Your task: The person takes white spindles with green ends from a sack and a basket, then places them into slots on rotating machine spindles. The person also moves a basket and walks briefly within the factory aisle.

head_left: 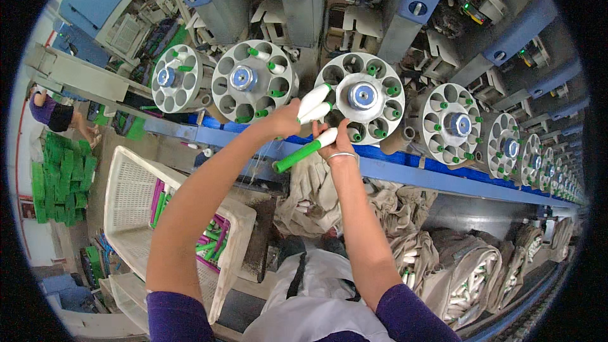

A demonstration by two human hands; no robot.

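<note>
Gripped in left hand [288, 119]: two white bobbins [314, 99]. Pinched in right hand [337, 144]: green tube [300, 154], white-wound at one end. Beyond: round magazine [365, 115].

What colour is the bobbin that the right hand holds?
The bobbin is mostly green with a white end; it shows best in the head view.

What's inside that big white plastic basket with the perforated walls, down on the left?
The white plastic basket holds slim green and purple tubes, jumbled on its right side. The person's bare left forearm covers the middle; anything beneath the top tubes is hidden.
</note>
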